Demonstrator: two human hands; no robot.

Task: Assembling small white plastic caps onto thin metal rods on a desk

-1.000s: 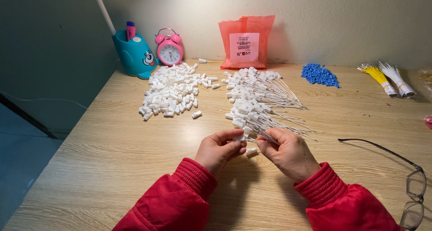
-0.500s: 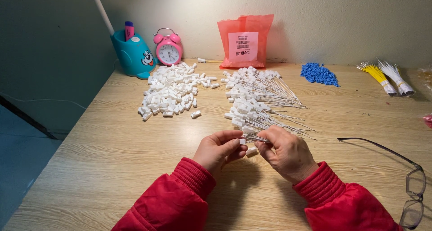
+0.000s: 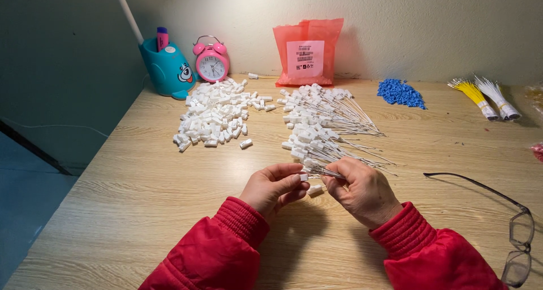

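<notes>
**Both hands pinch a white-capped pin at the table's near edge**

Head view: the left hand [image 3: 275, 186] closes thumb and forefinger on a small white cap [image 3: 304, 177]. The right hand [image 3: 362, 189] pinches the thin pin [image 3: 331, 174], whose long axis lies nearly level, cap end pointing left. Both meet just in front of the pile of capped pins [image 3: 322, 123]. A heap of loose white caps [image 3: 215, 117] lies farther left, eyeglasses [image 3: 517, 233] to the right.

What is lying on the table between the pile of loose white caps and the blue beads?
In the head view, a heap of white-capped thin wires lies between the white caps pile and the blue beads.
</notes>
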